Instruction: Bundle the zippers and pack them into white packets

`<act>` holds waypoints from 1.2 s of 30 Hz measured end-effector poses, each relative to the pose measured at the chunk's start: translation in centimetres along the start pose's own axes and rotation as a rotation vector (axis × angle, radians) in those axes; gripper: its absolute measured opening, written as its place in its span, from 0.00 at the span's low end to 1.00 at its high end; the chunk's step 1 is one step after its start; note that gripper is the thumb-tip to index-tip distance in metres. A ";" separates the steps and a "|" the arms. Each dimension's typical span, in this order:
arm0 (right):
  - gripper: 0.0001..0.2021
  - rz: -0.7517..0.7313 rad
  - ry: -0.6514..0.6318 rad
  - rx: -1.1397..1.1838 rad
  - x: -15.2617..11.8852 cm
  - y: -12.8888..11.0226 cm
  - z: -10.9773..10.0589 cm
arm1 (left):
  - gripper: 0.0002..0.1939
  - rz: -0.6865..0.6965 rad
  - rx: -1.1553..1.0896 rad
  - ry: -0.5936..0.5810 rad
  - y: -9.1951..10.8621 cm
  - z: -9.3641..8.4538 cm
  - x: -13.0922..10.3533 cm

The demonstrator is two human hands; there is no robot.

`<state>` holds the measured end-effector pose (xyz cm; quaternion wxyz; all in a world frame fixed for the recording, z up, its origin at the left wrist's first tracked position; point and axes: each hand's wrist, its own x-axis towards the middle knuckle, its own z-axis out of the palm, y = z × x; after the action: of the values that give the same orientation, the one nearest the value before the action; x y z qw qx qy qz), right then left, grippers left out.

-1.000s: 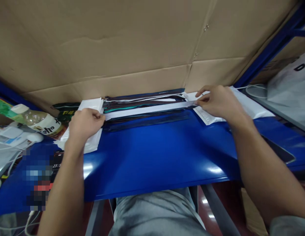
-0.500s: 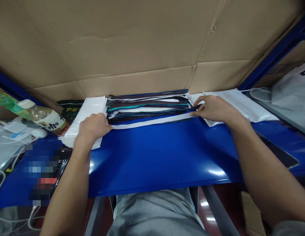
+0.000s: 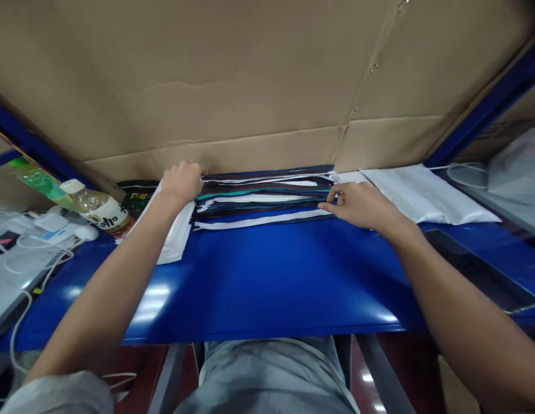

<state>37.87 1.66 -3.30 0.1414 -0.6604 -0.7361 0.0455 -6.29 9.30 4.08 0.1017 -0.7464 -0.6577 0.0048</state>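
Observation:
A row of long thin strips (image 3: 267, 199), which look like fabric, lies across the back of the blue table, in white, dark brown, teal and navy. The nearest white strip (image 3: 258, 219) lies along the front of the row with dark edging beside it. At the row's back left end is my left hand (image 3: 181, 185), its fingers curled down and closed; what is in them is hidden. My right hand (image 3: 357, 202) is at the right end of the strips, thumb and forefinger apart, with nothing seen between them.
White packets flank the strips, a left stack (image 3: 176, 241) and right packets (image 3: 435, 195). A labelled bottle (image 3: 99, 207), a green bottle (image 3: 45, 183) and cables stand left. A dark phone-like slab (image 3: 478, 270) lies right. Cardboard (image 3: 258, 75) rises behind the blue table (image 3: 258, 282).
My left hand has let go of the white strip's left end and moved back to the far strips. The right hand has released its end. The white strip now lies against the row.

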 end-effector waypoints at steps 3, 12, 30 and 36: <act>0.19 -0.012 -0.011 -0.033 -0.1 -0.5 0.2 | 0.20 0.022 0.101 -0.020 -0.4 0.7 2.4; 0.20 -0.062 -0.038 -0.018 -0.5 -1.2 0.6 | 0.22 0.138 0.154 -0.043 -0.5 1.0 3.8; 0.14 -0.270 0.116 0.323 -1.5 -4.9 1.7 | 0.16 0.155 -0.574 0.164 5.3 0.9 -5.9; 0.17 -0.435 -0.045 0.411 -3.2 -9.7 4.0 | 0.17 0.319 -0.812 0.057 10.7 4.1 -9.4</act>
<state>27.77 -2.26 -5.13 0.2620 -0.4435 -0.8387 0.1769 2.33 -0.54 -2.85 -0.1838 -0.8179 -0.4797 -0.2593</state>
